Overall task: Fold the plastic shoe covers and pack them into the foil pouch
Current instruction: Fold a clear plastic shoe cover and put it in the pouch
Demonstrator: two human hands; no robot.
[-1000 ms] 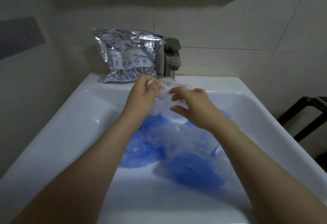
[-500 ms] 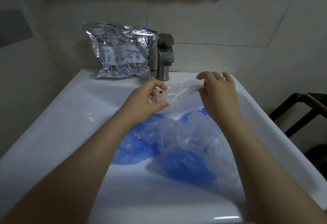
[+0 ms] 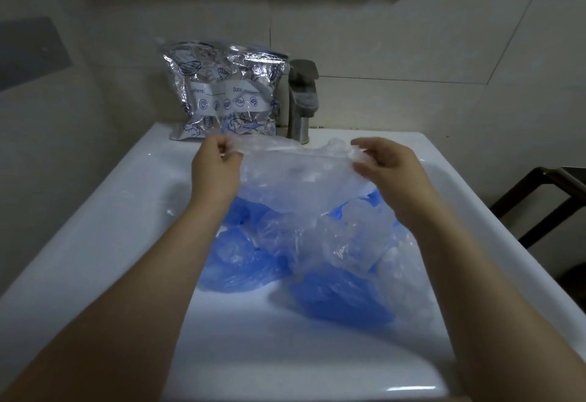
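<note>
Clear plastic shoe cover stretched between left hand and right hand, each grip pinching an end.

pouch behind sink, covers in sink

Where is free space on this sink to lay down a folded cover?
Free: the left rim between wall and basin; the near basin floor in front of the blue covers. Crowded: the basin middle and right, and the back ledge with pouch and tap.
</note>
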